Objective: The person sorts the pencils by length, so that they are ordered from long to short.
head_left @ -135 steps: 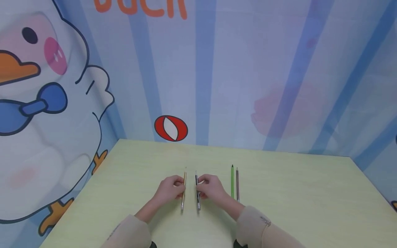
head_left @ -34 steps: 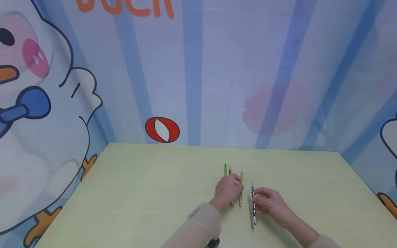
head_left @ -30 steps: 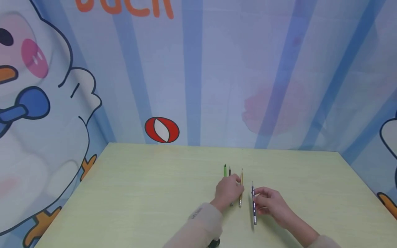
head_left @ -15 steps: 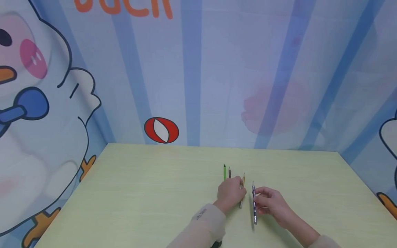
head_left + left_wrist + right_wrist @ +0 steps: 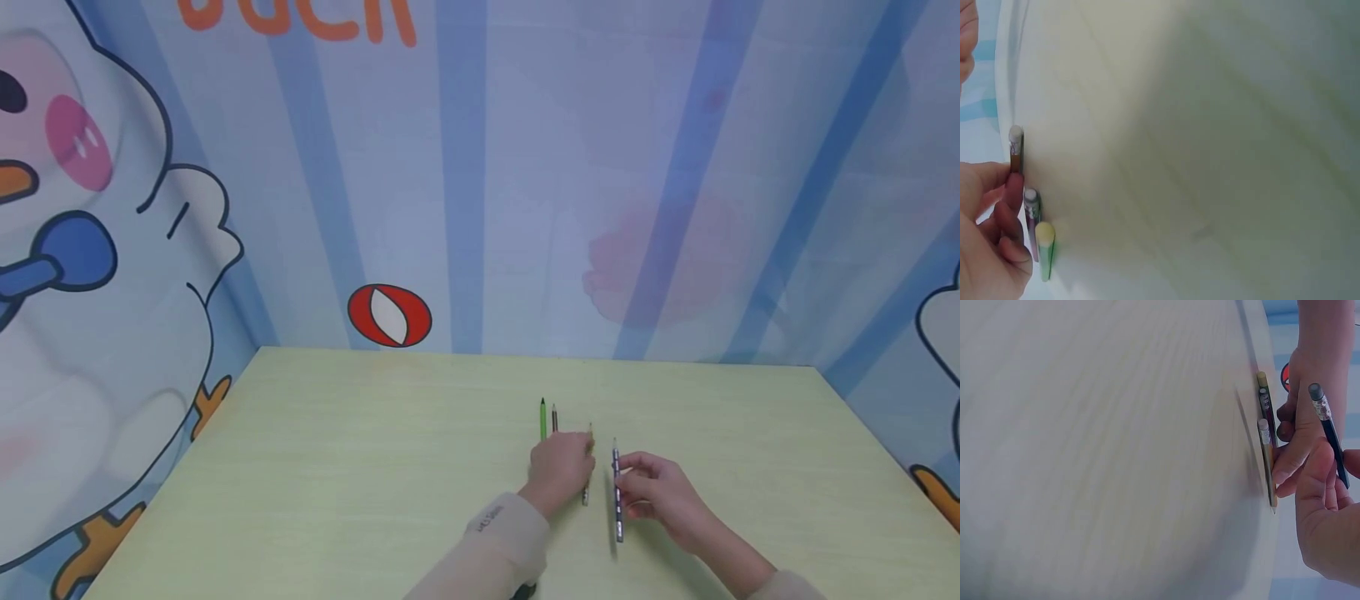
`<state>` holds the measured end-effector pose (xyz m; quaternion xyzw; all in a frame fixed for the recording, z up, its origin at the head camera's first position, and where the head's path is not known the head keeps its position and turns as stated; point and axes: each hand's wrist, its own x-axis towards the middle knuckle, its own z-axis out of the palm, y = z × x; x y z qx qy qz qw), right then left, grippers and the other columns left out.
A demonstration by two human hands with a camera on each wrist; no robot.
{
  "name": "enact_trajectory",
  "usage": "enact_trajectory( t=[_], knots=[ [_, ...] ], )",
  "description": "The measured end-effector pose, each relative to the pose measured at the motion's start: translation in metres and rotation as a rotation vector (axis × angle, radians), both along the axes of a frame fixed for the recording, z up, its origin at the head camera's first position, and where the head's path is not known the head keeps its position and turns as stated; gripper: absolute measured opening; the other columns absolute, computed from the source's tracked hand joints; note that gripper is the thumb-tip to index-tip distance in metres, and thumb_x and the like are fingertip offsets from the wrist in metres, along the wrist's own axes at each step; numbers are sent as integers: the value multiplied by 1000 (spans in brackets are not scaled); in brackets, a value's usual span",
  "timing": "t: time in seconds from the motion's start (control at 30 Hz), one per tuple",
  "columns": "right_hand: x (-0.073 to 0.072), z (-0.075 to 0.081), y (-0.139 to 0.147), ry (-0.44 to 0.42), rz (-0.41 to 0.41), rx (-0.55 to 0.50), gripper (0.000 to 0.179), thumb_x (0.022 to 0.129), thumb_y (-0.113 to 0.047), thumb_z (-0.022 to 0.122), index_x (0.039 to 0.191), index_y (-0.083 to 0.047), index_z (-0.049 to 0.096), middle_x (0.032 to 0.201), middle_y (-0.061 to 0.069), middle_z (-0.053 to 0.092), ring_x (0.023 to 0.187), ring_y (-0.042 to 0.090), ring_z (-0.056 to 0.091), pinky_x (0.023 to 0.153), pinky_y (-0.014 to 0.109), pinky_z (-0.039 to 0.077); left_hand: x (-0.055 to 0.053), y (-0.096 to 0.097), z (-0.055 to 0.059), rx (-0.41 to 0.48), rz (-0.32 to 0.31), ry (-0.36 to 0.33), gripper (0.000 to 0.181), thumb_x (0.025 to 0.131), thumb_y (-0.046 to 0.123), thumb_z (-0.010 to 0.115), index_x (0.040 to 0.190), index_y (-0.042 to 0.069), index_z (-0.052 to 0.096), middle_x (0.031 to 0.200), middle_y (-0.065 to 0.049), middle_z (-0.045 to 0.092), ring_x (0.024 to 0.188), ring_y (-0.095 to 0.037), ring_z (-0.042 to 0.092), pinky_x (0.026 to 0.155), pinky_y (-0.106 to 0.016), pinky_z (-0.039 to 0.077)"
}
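My left hand (image 5: 558,471) pinches a yellow pencil (image 5: 1267,453) low against the table, its eraser end towards me. The hand covers the pencil's middle in the head view. My right hand (image 5: 660,496) holds a dark pencil with pale markings (image 5: 618,510) between thumb and fingers, just right of the yellow one. Its metal ferrule and grey eraser show in the right wrist view, and a shadow falls on the table beside it. Left of these lie a green pencil (image 5: 543,419) and a dark reddish pencil (image 5: 554,418), side by side, their lower parts hidden behind my left hand.
The pale wooden table (image 5: 360,450) ends at a printed curtain (image 5: 525,183) with blue stripes, a duck and a red ball picture. The loose pencils lie right of the table's middle.
Both hands have carried their pencils rightwards, past the green and dark reddish pencils. Within the last second my left hand has shifted slightly right and nearer with the yellow pencil; the right hand barely moves.
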<state>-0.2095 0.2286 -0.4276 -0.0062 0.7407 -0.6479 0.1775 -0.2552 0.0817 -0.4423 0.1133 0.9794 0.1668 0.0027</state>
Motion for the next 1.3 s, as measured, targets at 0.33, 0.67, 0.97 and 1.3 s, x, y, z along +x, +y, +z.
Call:
enact_trajectory(
  t=[0.33, 0.67, 0.97, 1.3],
  knots=[
    [0, 3, 2, 2, -16, 14, 39, 83, -11, 54, 113, 10, 42, 71, -3, 59, 63, 9, 55, 57, 23, 48, -6, -12, -4, -55, -75, 9, 13, 79, 32, 61, 90, 29, 68, 91, 14, 67, 71, -4, 59, 54, -18, 39],
    [-10, 5, 4, 3, -47, 44, 40, 84, -11, 52, 116, 10, 39, 73, -1, 59, 63, 9, 56, 57, 22, 48, -10, -19, -4, -34, -60, -21, 17, 77, 32, 64, 93, 30, 67, 97, 13, 66, 85, -6, 61, 66, -21, 45],
    [-30, 5, 2, 74, -60, 122, 41, 87, -12, 51, 119, 11, 41, 72, 0, 59, 63, 10, 55, 58, 24, 49, -11, -21, -5, -60, -70, -4, 16, 76, 34, 64, 91, 31, 67, 96, 14, 66, 81, -5, 59, 64, -21, 44],
    [-48, -3, -11, 85, -43, 186, 38, 84, -10, 52, 115, 12, 46, 69, 2, 60, 60, 11, 57, 57, 24, 50, -11, -20, -5, -51, -60, -1, 16, 77, 33, 64, 93, 31, 67, 95, 13, 66, 83, -8, 60, 64, -22, 44]
  ],
)
